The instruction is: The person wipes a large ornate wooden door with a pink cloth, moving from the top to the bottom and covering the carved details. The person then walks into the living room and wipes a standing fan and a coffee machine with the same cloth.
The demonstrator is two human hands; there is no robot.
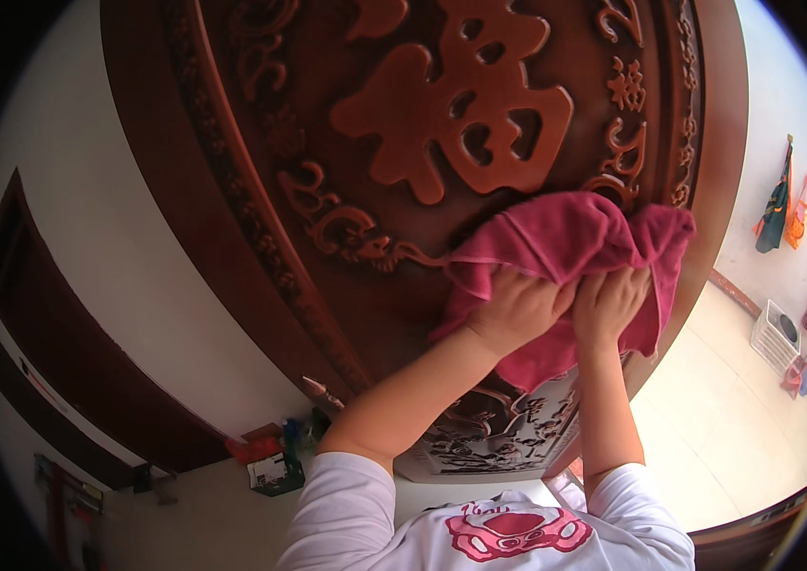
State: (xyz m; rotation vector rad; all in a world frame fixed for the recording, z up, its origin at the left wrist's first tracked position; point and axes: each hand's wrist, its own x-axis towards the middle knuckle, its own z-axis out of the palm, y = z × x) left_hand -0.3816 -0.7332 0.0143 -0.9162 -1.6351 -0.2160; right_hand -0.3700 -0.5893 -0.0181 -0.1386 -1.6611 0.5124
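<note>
A large dark red-brown carved wooden panel with a raised Chinese character and scrollwork stands before me. Against its lower right part a crimson cloth is spread in loose folds. My left hand presses on the cloth, its fingertips partly hidden under a fold. Just to its right, my right hand also grips the cloth, with fingers bent into it. The two hands are close together. Below the cloth shows a lower carved section with a fine relief scene.
At the lower left, a dark box and other small items stand on the floor by the wall. Right of the panel are a white plastic basket on the tiled floor and bags hanging on the wall. A dark door is at left.
</note>
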